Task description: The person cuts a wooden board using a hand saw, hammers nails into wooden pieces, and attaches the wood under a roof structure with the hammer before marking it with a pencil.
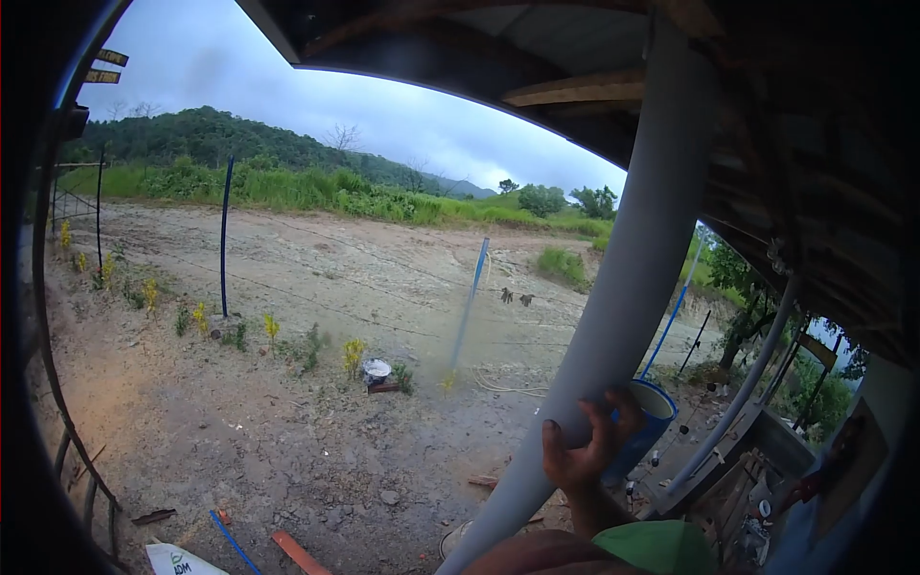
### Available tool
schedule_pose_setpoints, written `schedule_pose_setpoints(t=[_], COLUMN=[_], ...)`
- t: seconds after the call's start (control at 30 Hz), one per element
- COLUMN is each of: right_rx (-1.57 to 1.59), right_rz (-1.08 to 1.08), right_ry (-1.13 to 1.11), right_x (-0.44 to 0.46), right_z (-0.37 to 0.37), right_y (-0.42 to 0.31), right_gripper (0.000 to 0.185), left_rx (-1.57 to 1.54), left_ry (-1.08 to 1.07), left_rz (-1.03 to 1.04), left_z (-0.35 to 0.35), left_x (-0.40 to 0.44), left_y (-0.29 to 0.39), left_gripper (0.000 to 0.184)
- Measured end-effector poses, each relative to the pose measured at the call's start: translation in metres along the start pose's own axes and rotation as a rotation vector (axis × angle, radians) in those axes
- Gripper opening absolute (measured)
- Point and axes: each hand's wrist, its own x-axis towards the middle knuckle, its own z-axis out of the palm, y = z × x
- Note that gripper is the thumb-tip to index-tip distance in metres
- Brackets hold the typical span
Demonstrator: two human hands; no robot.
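My right hand (pixel 589 446) is raised at the lower right of the head view, against the thick grey pillar (pixel 623 278). Its fingers are bent and apart, with the thumb standing out on the left, and nothing is visibly held. A blue drum (pixel 655 407) with an open top stands just behind the hand, partly hidden by the pillar. Green and brown cloth (pixel 661 544) covers part of the forearm at the bottom edge. My left hand does not show.
Wire fencing with a blue post (pixel 470 302) runs across the muddy ground. A white container (pixel 377 369) sits beside yellow plants. Reddish board (pixel 299 554) and blue strip (pixel 235 542) lie below. Cluttered trough (pixel 781 446) at right; roof beams (pixel 575 89) overhead.
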Motion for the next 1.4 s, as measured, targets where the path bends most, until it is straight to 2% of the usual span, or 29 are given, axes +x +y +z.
schedule_pose_setpoints(t=[0.47,0.63,0.73,0.83,0.9,0.93,1.0,1.03,1.1,1.17,1.27,1.3,1.4], right_rx=[-0.005,0.002,0.006,-0.052,-0.038,-0.013,-0.040,-0.111,-0.169,-0.153,-0.146,-0.131,-0.154], right_rz=[-0.006,0.013,-0.004,0.006,0.055,0.105,0.087,0.021,-0.074,-0.119,-0.141,-0.144,-0.172], right_ry=[-0.010,-0.010,0.020,0.008,0.023,0.038,0.067,0.066,0.114,0.164,0.214,0.232,0.274], right_x=[0.002,0.002,-0.001,-0.007,-0.019,-0.022,-0.024,-0.023,-0.023,-0.022,-0.022,-0.022,-0.020], right_z=[0.001,0.001,0.006,0.011,0.022,0.025,0.027,0.023,0.027,0.029,0.033,0.036,0.042], right_y=[-0.001,-0.003,-0.001,0.004,0.007,0.004,0.000,0.005,0.017,0.027,0.037,0.040,0.055], right_gripper=[0.043,0.043,0.042,0.042,0.042,0.043,0.044,0.044,0.044,0.046,0.047,0.048,0.048], left_rx=[0.014,0.021,0.018,0.017,0.005,-0.145,-0.288,-0.280,-0.449,-0.407,-0.435,-0.583,-0.640], left_ry=[-0.022,-0.013,-0.012,-0.034,-0.011,-0.001,0.111,0.168,0.220,0.276,0.268,0.316,0.310], left_rz=[-0.048,-0.086,-0.112,-0.129,-0.118,-0.181,-0.159,-0.133,-0.091,-0.130,-0.221,-0.250,-0.403], left_z=[0.014,0.016,0.029,0.085,0.110,0.088,0.084,0.093,0.094,0.082,0.113,0.121,0.146], left_x=[-0.008,-0.010,-0.014,-0.053,-0.090,-0.113,-0.133,-0.136,-0.156,-0.192,-0.211,-0.225,-0.252], left_y=[-0.014,-0.043,-0.093,-0.177,-0.210,-0.183,-0.180,-0.192,-0.195,-0.177,-0.207,-0.206,-0.217], left_gripper=[0.045,0.044,0.044,0.044,0.044,0.042,0.043,0.049,0.043,0.044,0.044,0.037,0.029])
